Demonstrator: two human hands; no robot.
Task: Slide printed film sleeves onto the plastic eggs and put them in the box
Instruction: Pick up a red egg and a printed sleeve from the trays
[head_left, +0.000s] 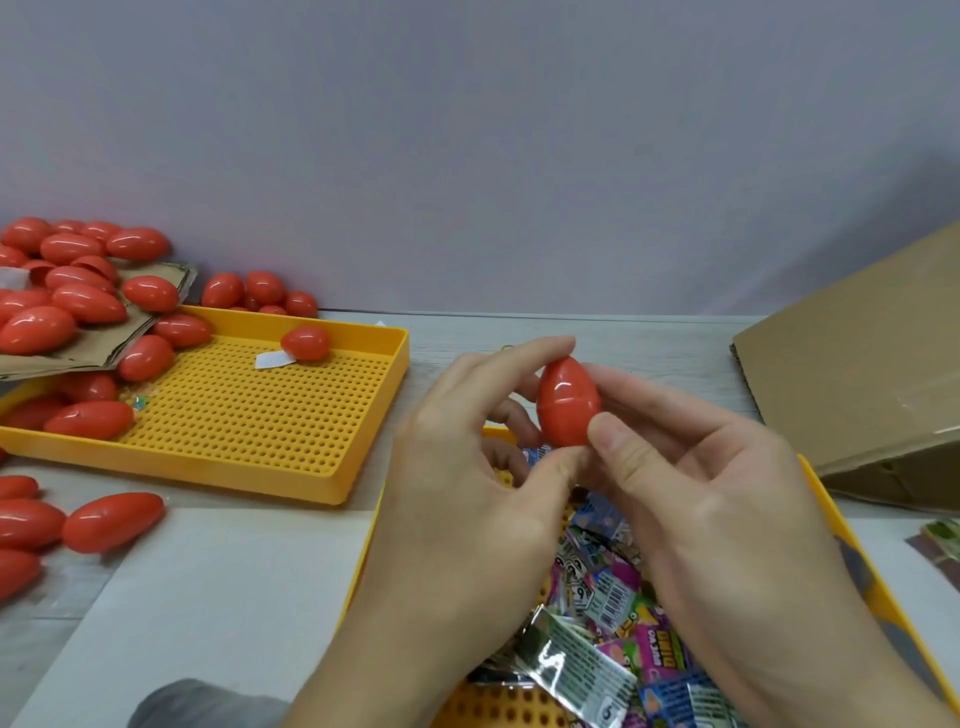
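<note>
Printed film sleeves (613, 618) lie heaped in the yellow tray (872, 587) directly beneath your wrists, glossy and crumpled, some silver-backed with barcodes showing. Just above that heap, your left hand (467, 467) and right hand (691, 483) meet around one red plastic egg (568, 402), held upright with its narrower end up. Your left forefinger curls over the egg's top and far side while the thumb sits near its lower end; your right thumb presses on the lower right of the shell, with the fingers curled behind it (so both hands are gripping the same egg). A scrap of printed film shows just below the egg, between your thumbs, though whether either hand pinches it cannot be told. To the left of your left hand sits a second perforated tray (260, 415) with loose eggs (83, 291) spilling in from torn cardboard. Right of your right hand, the cardboard box (862, 364) rests on the counter (218, 571).
</note>
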